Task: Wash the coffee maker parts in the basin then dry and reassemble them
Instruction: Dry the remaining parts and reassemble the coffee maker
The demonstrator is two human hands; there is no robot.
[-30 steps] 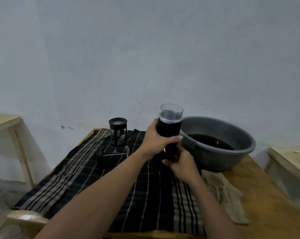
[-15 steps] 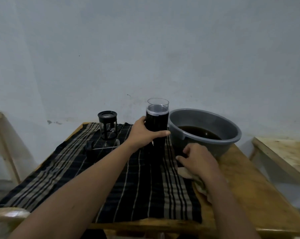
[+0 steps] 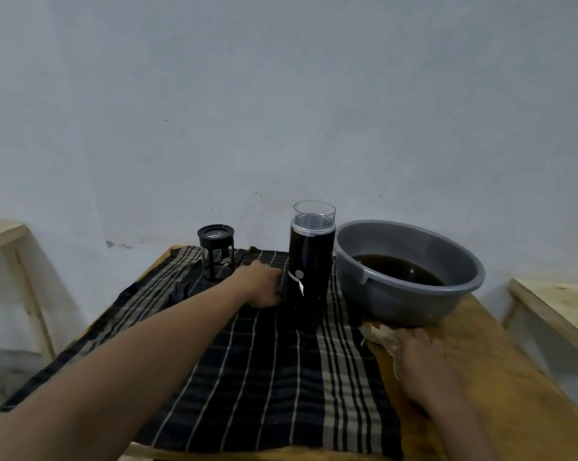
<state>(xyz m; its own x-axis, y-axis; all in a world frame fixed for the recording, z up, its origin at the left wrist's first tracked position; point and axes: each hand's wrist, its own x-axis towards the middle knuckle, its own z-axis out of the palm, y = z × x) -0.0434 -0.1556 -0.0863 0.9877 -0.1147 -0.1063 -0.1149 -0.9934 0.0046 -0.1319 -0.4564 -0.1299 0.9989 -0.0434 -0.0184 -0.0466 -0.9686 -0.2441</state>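
Observation:
The tall black coffee maker body (image 3: 310,271) with its clear top stands upright on the striped cloth (image 3: 267,367). My left hand (image 3: 259,284) lies low on the cloth just left of the body's base. Its fingertips are turned away, and anything under them is hidden. A small black mesh filter cup (image 3: 216,252) stands behind that hand. My right hand (image 3: 415,352) is on a bunched beige rag (image 3: 379,337) in front of the grey basin (image 3: 460,294), with its fingers gathered over the rag. The basin holds dark water.
The wooden table (image 3: 500,394) shows bare wood at the right, under the basin and rag. Pale wooden furniture stands at the far left (image 3: 1,234) and far right (image 3: 560,307). A plain wall rises close behind the table.
My left hand let go of the tall black body and dropped to the cloth beside its base. My right hand left the body's base and settled on the beige rag.

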